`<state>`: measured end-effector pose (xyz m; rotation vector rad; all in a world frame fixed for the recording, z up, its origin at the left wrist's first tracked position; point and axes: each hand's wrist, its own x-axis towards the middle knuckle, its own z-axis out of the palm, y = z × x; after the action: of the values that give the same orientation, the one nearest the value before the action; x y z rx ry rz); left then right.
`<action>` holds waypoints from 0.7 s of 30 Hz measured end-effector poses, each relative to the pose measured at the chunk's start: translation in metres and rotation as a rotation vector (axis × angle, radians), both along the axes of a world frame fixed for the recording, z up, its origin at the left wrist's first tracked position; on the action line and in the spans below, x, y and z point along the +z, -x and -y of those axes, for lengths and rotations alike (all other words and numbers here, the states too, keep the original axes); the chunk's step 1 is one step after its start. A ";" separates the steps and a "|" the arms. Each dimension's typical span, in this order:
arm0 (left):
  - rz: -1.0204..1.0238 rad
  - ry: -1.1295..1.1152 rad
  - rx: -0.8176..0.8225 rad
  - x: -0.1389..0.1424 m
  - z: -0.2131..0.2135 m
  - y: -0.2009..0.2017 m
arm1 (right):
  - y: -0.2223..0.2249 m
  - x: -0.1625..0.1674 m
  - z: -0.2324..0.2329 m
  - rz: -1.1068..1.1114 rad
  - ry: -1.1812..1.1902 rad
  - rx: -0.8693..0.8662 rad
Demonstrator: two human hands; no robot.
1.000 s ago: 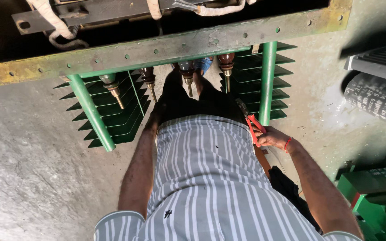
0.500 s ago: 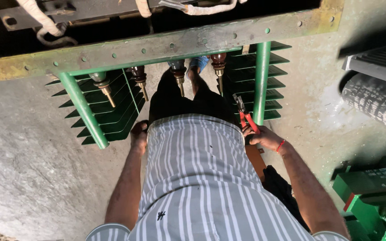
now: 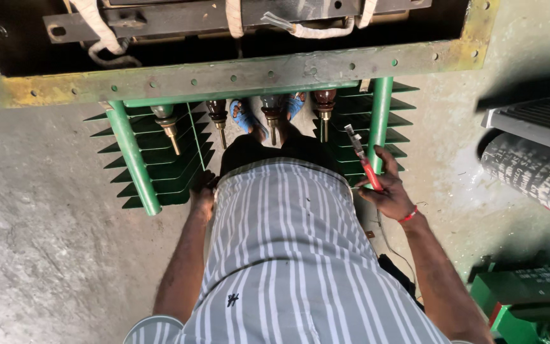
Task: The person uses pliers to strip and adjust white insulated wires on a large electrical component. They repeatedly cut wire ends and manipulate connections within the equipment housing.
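Note:
I look straight down my grey striped shirt at a green transformer tank. My right hand grips red-handled pliers, jaws pointing up beside the right green pipe. My left hand hangs at my hip next to the left green cooling fins; what its fingers do is unclear. Several brown bushings with metal studs stick out below the rusty tank rim.
White-taped leads lie inside the dark tank. A dark printed cylinder and a grey finned part stand at the right, a green machine part at the lower right. A thin wire trails over the concrete floor.
The view has tilted down, so the tank rim sits lower in frame. My right hand with the pliers has risen toward the right pipe. My left hand has come into view at my hip.

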<state>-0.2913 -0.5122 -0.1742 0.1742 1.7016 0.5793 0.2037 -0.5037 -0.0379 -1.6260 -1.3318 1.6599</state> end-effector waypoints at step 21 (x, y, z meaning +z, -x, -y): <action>-0.318 -0.219 -0.957 -0.063 -0.037 0.047 | 0.117 0.106 -0.067 -0.625 -0.024 -0.215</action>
<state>-0.3381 -0.4755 -0.2371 1.2100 1.6125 0.0043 0.0868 -0.4363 0.0678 -1.0507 -0.8257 1.7958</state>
